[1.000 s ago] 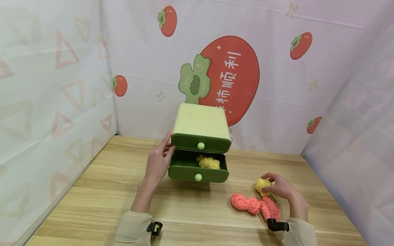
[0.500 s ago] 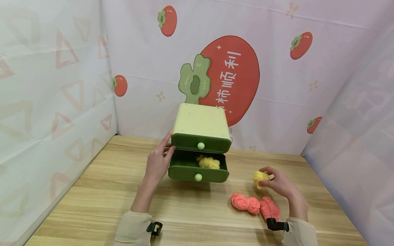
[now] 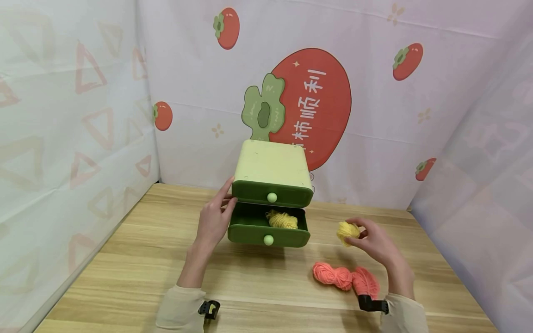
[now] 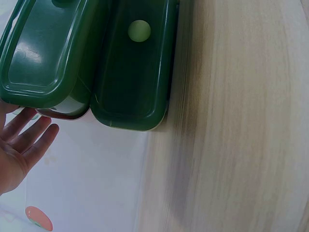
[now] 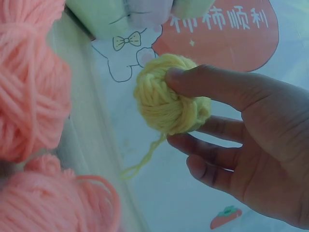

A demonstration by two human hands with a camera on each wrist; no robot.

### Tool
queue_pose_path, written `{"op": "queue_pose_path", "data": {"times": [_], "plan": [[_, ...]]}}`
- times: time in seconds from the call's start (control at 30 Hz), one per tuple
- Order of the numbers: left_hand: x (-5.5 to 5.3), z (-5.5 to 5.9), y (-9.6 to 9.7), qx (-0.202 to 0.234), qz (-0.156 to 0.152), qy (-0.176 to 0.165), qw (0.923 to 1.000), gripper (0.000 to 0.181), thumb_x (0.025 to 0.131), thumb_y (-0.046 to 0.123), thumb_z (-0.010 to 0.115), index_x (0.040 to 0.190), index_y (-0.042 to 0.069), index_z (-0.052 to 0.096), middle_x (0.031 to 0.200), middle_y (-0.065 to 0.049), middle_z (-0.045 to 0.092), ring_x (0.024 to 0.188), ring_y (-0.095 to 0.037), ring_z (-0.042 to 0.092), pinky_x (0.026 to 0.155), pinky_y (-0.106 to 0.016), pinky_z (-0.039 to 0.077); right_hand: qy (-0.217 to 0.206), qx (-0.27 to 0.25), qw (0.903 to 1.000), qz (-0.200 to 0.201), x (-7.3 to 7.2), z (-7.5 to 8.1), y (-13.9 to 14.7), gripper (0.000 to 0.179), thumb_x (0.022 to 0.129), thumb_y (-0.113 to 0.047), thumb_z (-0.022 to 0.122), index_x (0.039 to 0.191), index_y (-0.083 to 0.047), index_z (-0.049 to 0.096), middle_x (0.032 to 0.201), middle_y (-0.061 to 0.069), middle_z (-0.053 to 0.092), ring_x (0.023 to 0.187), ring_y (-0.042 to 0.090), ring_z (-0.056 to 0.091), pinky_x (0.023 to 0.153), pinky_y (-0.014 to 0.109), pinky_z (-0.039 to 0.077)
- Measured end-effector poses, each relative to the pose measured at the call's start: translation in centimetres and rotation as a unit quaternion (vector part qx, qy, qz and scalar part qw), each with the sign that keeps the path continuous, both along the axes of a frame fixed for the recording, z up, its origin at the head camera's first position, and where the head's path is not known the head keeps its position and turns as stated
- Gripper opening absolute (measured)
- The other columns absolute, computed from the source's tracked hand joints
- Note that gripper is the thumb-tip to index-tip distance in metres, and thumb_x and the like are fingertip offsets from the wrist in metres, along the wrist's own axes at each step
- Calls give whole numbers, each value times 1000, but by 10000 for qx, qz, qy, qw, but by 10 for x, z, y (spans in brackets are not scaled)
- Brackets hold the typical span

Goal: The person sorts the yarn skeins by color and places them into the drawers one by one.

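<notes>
My right hand (image 3: 376,243) pinches a small yellow ball of yarn (image 3: 347,232) between thumb and fingers, above the table. In the right wrist view a loose strand (image 5: 145,162) dangles from the yarn ball (image 5: 166,96). My left hand (image 3: 212,222) rests with extended fingers against the left side of a small two-drawer cabinet (image 3: 272,162), cream on top with green drawer fronts. The lower drawer (image 3: 250,235) is pulled out and holds a yellow yarn bundle (image 3: 283,220) on its right side. The upper drawer (image 3: 250,193) has a round pale-green knob (image 3: 272,197).
Two coral-pink yarn bundles (image 3: 332,275) lie on the wooden table (image 3: 258,286), nearer to me than the right hand. A printed cloth backdrop (image 3: 187,60) stands behind the cabinet, with cloth walls at both sides.
My right hand has lifted the yellow yarn ball away from the pink bundles and carried it left and toward the back. The left hand and the cabinet have stayed in place.
</notes>
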State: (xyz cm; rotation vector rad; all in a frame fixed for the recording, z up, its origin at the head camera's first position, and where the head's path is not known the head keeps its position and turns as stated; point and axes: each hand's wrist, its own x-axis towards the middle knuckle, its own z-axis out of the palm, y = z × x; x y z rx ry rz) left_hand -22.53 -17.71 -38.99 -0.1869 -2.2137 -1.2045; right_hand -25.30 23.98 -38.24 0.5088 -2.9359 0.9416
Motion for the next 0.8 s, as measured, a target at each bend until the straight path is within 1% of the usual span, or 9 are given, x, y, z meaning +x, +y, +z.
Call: {"op": "queue_pose_path", "data": {"times": [0.13, 0.3, 0.4, 0.63, 0.8], "plan": [[0, 0, 0, -13, 3, 17, 10000, 58, 99, 12, 62, 151, 30, 44, 105, -17, 73, 97, -33, 73, 82, -46, 61, 262, 74, 9996, 27, 0, 2, -5, 46, 86, -21, 78, 127, -6, 63, 114, 14, 66, 83, 17, 61, 62, 24, 49], [0, 0, 0, 3, -2, 28, 10000, 58, 99, 12, 62, 150, 31, 45, 105, -17, 74, 97, -33, 73, 82, -46, 61, 581, 103, 9982, 90, 2, 6, -12, 46, 85, -20, 79, 127, -8, 64, 117, 15, 65, 85, 20, 62, 64, 25, 50], [0, 0, 0, 1, 17, 35, 10000, 57, 99, 12, 62, 150, 32, 45, 105, -17, 74, 96, -33, 73, 81, -45, 61, 844, 145, 9962, 135, 3, 8, -17, 46, 84, -19, 80, 126, -10, 64, 117, 13, 66, 86, 20, 63, 65, 25, 50], [-1, -1, 0, -39, 52, 124, 9999, 57, 98, 12, 63, 150, 31, 46, 104, -17, 74, 95, -32, 74, 79, -45, 62, 1474, 83, 9886, 291, 8, 14, -31, 45, 83, -18, 82, 124, -12, 66, 107, 5, 65, 80, 18, 59, 64, 22, 49], [-1, -2, 0, -17, 22, 118, 9999, 58, 98, 11, 63, 150, 31, 45, 104, -18, 74, 95, -33, 73, 80, -45, 62, 1929, -96, 9803, 406, 10, 16, -41, 45, 80, -15, 84, 121, -12, 67, 103, 3, 66, 75, 18, 58, 62, 21, 49]]}}
